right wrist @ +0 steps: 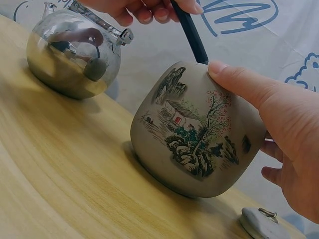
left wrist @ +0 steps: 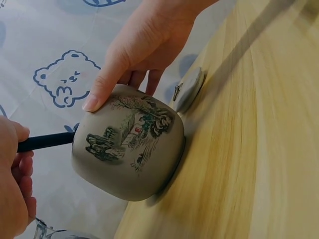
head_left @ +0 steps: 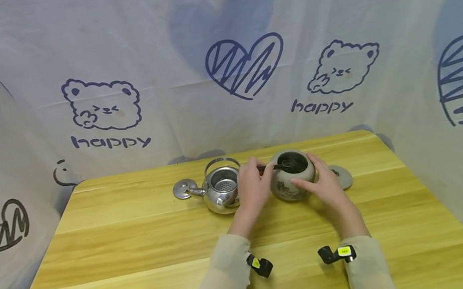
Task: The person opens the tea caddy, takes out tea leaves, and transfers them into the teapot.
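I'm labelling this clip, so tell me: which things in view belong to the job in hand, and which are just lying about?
In the job:
dark-handled utensil, in the left hand
painted ceramic jar, held by the right hand
metal teapot, open, probably

Lying aside:
metal teapot lid
jar lid

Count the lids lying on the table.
2: in the head view, a metal lid left of the kettle and a grey lid right of the jar.
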Demonstrator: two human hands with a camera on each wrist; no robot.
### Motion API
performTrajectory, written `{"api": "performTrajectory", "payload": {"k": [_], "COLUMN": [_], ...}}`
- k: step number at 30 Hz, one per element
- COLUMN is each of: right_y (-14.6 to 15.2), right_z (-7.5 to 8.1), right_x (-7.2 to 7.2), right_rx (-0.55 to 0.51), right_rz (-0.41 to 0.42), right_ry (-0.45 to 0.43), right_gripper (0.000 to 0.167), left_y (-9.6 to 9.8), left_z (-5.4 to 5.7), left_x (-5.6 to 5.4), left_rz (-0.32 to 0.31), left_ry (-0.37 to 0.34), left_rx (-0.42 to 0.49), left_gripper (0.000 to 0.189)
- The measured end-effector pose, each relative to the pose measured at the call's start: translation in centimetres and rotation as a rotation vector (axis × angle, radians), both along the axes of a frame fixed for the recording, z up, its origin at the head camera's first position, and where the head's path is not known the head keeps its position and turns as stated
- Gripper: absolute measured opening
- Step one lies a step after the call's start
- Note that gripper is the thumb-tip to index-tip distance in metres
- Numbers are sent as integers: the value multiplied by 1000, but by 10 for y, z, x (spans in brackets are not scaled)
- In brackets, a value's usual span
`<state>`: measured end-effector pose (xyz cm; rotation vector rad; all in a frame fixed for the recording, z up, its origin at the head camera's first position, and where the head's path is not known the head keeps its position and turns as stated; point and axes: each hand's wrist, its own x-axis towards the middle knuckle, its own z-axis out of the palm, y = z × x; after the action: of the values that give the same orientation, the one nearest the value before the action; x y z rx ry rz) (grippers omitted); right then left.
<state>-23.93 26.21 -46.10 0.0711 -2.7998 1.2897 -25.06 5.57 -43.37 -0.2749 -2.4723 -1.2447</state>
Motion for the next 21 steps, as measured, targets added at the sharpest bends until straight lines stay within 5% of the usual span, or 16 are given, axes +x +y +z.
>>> {"api": "performTrajectory", "payload": {"k": [14, 21], "right_y": [-3, -1], "right_z": [1, 0], "right_x": [2, 1], "right_rx": [-7, -1], "right_rz": [3, 0], "right_ry": [-3, -6], "right_gripper": [103, 103], "left_y": [-15, -28], "left_z": [2, 8], "left_x": [8, 11], "left_rz": [36, 40], "left_ry": [125, 161], "left_rx": [-3, 86], "left_gripper": [27, 23]}}
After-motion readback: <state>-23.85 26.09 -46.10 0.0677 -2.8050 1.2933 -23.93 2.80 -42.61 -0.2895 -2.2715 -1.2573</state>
